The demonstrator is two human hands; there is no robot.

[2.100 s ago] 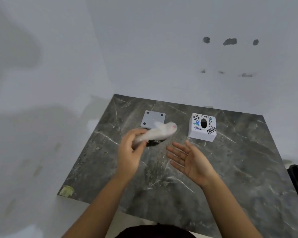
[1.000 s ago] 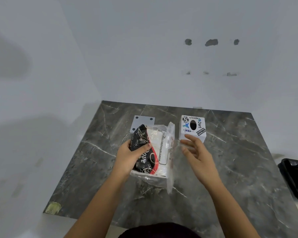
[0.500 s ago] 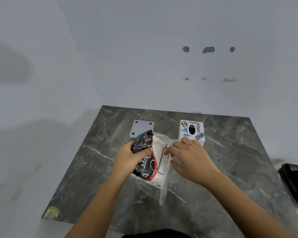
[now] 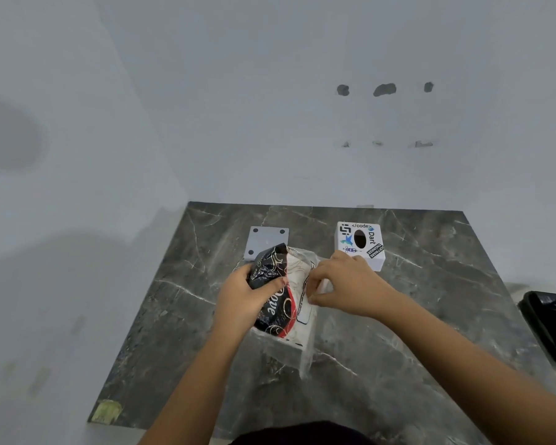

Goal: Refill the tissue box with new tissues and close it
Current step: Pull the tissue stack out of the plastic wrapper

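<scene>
A tissue pack (image 4: 281, 303) in black, red and clear plastic wrap is held just above the dark marble table (image 4: 430, 316). My left hand (image 4: 243, 297) grips its black left side. My right hand (image 4: 347, 289) pinches the clear wrap at the pack's right edge. A white cube tissue box (image 4: 361, 244) with stickers and an oval top hole stands behind my right hand. A flat grey square lid (image 4: 267, 242) with dark corner dots lies behind the pack, partly hidden by it.
White walls close in the table at the back and left. A black bin with a liner (image 4: 549, 326) stands off the table's right edge. A yellowish patch (image 4: 106, 411) marks the front left corner.
Two seconds ago my left hand held a white wad and my right hand was open. Now both hands hold the tissue pack, and my right hand has closed on its clear wrap.
</scene>
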